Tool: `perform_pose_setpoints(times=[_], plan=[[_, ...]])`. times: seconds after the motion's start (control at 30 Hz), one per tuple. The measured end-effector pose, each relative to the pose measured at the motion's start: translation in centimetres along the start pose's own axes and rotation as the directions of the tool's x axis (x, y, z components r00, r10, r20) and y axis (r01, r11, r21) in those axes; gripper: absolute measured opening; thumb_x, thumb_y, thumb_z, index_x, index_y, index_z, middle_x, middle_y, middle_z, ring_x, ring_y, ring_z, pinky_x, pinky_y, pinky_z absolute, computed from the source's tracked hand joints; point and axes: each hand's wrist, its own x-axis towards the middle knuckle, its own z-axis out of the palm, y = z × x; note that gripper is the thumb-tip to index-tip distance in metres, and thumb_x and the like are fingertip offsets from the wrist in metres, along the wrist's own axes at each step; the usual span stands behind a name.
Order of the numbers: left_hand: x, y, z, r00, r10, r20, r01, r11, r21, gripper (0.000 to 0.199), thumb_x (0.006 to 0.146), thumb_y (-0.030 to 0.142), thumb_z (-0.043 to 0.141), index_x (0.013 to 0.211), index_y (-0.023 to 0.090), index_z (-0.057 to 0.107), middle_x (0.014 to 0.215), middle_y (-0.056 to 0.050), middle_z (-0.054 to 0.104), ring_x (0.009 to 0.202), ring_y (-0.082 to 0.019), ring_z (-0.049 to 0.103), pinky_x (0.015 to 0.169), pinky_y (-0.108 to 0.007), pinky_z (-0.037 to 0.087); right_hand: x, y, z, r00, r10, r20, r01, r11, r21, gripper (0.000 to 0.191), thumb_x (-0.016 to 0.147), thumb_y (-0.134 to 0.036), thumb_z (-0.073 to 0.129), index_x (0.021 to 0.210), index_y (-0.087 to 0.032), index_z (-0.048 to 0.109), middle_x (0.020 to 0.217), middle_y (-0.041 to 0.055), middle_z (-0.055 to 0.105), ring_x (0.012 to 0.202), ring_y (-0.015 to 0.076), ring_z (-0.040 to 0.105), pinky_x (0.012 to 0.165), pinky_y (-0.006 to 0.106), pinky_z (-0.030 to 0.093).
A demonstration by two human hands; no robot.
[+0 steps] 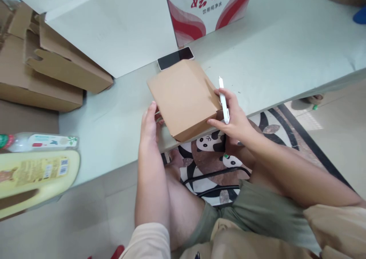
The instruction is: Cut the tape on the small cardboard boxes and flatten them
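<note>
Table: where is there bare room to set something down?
On the table, the widest bare patch runs right from between the box and the carton. A smaller one lies between the left hand and the yellow bottle. Crowded: the left end, with cardboard, and behind the box, where the phone lies.

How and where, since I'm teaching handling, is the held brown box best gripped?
Likely by opposite sides of the brown box, left hand from its left, right hand from its right: its broad, flat upper face offers little to pinch.
</note>
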Motion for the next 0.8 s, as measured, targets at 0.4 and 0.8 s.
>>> perform_pose_setpoints(times=[0.4,0.8], plan=[[-0.14,0.12,0.14,1.000,0.003,-0.002,-0.003,1.000,-0.011,0.053,0.066,0.062,0.084,0.093,0.020,0.066,0.099,-0.010,0.071,0.095,-0.025,0.070,0.068,-0.031,0.056,0.98,0.61,0.65,0.996,-0.095,0.007,0.094,0.995,0.014,0.090,0.078,-0.059,0.074,0.151,-0.029,0.031,0.155,0.0130,0.044,0.147,0.0357,0.041,0.123,0.060,0.035],[-0.09,0.56,0.16,0.998,-0.068,-0.008,0.067,0.993,-0.095,0.056,0.051,0.051,0.095,0.080,0.020,0.059,0.086,-0.006,0.071,0.086,-0.023,0.071,0.068,-0.031,0.059,0.96,0.71,0.57,0.994,-0.110,0.024,0.110,0.994,0.017,0.090,0.079,-0.060,0.073,0.151,-0.030,0.029,0.154,0.0130,0.043,0.145,0.0360,0.043,0.122,0.060,0.035]])
